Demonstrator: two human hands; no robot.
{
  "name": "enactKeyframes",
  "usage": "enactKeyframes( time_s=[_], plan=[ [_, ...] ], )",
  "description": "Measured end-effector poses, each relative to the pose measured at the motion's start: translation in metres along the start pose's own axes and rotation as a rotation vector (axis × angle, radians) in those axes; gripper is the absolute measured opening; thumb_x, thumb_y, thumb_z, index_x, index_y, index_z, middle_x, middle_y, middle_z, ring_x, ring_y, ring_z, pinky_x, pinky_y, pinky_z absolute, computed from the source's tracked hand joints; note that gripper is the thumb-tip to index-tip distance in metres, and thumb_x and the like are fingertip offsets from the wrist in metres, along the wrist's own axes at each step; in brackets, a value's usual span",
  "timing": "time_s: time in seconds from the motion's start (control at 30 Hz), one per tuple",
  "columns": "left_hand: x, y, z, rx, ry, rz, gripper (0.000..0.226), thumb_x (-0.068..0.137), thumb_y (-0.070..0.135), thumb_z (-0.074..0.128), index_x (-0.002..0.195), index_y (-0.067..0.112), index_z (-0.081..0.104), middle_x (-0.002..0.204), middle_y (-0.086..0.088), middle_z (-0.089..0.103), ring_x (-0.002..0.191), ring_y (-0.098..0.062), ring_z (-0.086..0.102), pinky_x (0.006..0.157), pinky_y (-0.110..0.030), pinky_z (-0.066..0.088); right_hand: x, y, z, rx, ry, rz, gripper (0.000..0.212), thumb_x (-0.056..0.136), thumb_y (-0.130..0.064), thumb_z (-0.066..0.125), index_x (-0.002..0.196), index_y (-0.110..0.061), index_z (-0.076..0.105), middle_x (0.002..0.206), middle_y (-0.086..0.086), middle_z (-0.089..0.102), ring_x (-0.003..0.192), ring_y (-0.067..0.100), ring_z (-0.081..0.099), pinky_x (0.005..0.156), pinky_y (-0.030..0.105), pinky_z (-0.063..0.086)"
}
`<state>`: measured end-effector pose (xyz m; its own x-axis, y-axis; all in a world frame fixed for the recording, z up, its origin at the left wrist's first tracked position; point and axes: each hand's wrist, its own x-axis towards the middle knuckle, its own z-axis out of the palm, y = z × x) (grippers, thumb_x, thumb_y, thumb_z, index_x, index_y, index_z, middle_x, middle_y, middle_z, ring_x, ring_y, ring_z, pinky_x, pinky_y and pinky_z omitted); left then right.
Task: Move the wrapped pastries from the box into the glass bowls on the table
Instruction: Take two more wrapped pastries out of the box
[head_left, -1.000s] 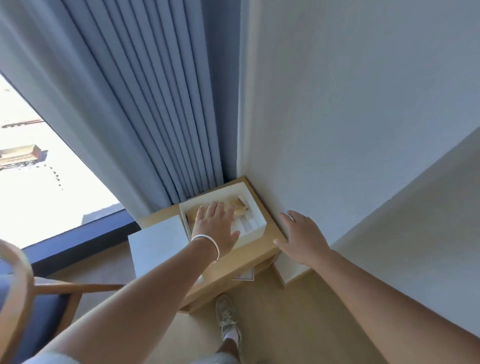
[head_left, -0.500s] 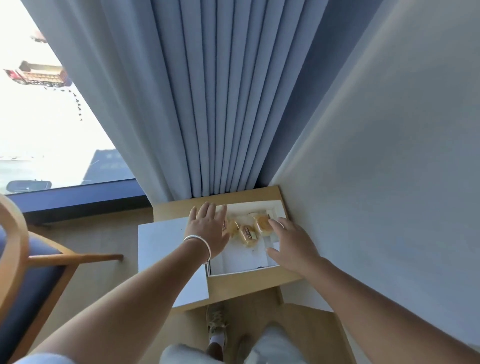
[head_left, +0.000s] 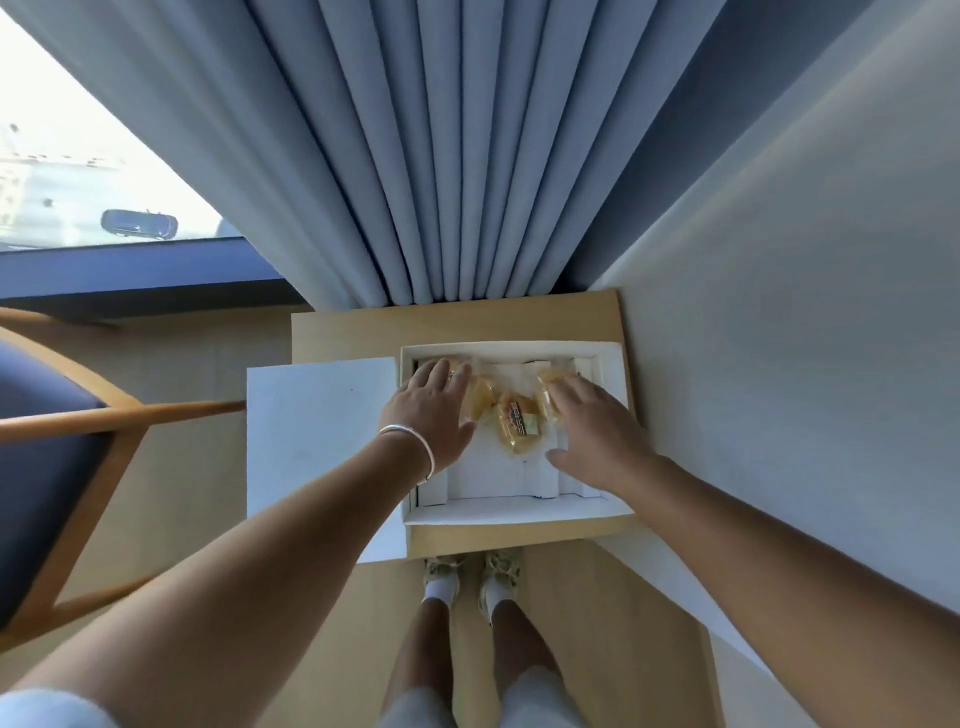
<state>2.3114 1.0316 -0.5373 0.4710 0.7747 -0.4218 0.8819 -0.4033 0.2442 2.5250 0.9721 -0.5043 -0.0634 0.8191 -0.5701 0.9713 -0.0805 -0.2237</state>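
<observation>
Reaching into the white box (head_left: 511, 512) with both hands at once is where trouble could start. The left hand (head_left: 431, 410) lies flat with straight fingers on the pastries at the far left of the box, and the right hand (head_left: 597, 431) lies flat, fingers spread, on the pastry at the far right. Neither has closed on anything yet. The wrapped pastries (head_left: 517, 423) sit bunched along the far side of the box, touching one another. Their wrappers look slick, so I judge that a hurried scoop could drag a neighbour out or let one slip to the floor. The box rests on a small wooden worktop (head_left: 457, 325) in the corner, with its lid (head_left: 322, 447) overhanging the left and near edges; a nudge from the left forearm could tip the lid off.

No glass bowls show anywhere, so the carry distance is unknown. How many pastries lie under the palms cannot be told, and the printing on the middle wrapper is unreadable. A chair (head_left: 62, 426) is cut off at the left.
</observation>
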Motion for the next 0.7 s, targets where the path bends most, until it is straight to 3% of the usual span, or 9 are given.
enactKeyframes(
  time_s=[0.17, 0.43, 0.53, 0.7],
  plan=[
    [0.02, -0.01, 0.027, 0.047, 0.021, -0.01, 0.081, 0.085, 0.045, 0.06, 0.148, 0.02, 0.017, 0.15, -0.008, 0.031, 0.141, -0.03, 0.021, 0.113, -0.04, 0.025, 0.04, 0.017, 0.022, -0.05, -0.034, -0.04, 0.097, 0.075, -0.03, 0.078, 0.151, -0.02, 0.018, 0.156, 0.011, 0.019, 0.143, 0.031, 0.02, 0.112, 0.042, 0.033],
    [0.043, -0.002, 0.057, 0.048, -0.025, -0.079, 0.094, 0.078, 0.033, 0.069, 0.148, 0.024, 0.008, 0.148, -0.01, 0.018, 0.138, -0.031, 0.017, 0.103, -0.044, 0.038, 0.071, 0.036, 0.058, -0.16, -0.06, -0.047, 0.114, 0.07, -0.021, 0.082, 0.153, -0.023, 0.004, 0.159, 0.014, 0.006, 0.147, 0.034, 0.006, 0.116, 0.047, 0.024],
    [0.044, 0.005, 0.062, 0.102, -0.022, -0.086, 0.093, 0.079, 0.016, 0.065, 0.148, 0.022, 0.004, 0.147, -0.012, 0.015, 0.136, -0.033, 0.017, 0.097, -0.043, 0.044, 0.076, 0.038, 0.064, -0.196, -0.031, -0.039, 0.109, 0.076, -0.01, 0.074, 0.154, -0.023, -0.001, 0.159, 0.012, 0.003, 0.147, 0.033, 0.002, 0.111, 0.049, 0.032],
    [0.046, 0.009, 0.05, 0.083, 0.013, -0.096, 0.083, 0.076, 0.003, 0.062, 0.143, 0.025, 0.018, 0.14, -0.008, 0.028, 0.129, -0.029, 0.029, 0.08, -0.038, 0.05, 0.073, 0.036, 0.057, -0.152, 0.049, -0.013, 0.095, 0.079, 0.002, 0.064, 0.154, -0.021, 0.009, 0.153, 0.011, 0.021, 0.141, 0.03, 0.018, 0.092, 0.044, 0.05]
  ],
)
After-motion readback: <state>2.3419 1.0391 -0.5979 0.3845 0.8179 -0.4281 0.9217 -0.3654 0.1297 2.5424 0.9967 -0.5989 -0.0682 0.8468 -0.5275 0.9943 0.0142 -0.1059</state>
